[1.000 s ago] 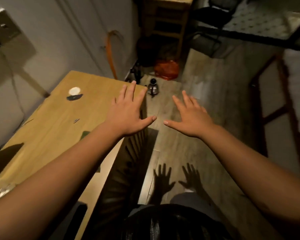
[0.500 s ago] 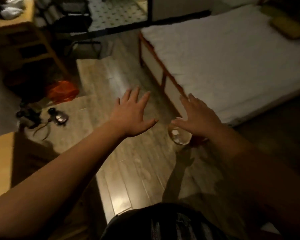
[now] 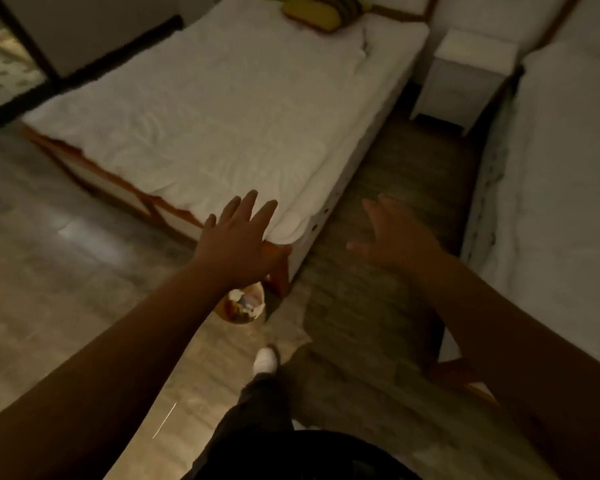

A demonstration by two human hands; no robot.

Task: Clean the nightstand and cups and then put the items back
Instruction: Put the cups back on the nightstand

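Note:
A white nightstand [image 3: 465,74] stands at the far end of the gap between two beds, top right. Both my arms stretch forward over the floor. My left hand [image 3: 238,237] is open with fingers spread, above the near corner of the left bed. My right hand [image 3: 395,233] is open too, blurred, over the dark floor strip between the beds. Neither holds anything. No cups are visible.
The left bed [image 3: 205,109] has white bedding, a wooden frame and a yellow pillow [image 3: 312,12]. A second white bed [image 3: 561,188] runs along the right. A small bin with litter [image 3: 243,304] sits by the bed corner. My foot in a white shoe [image 3: 265,362] is below.
The view has swung right from the wooden table and floor clutter to the two beds and nightstand. Both hands stay open and empty, and I have stepped forward.

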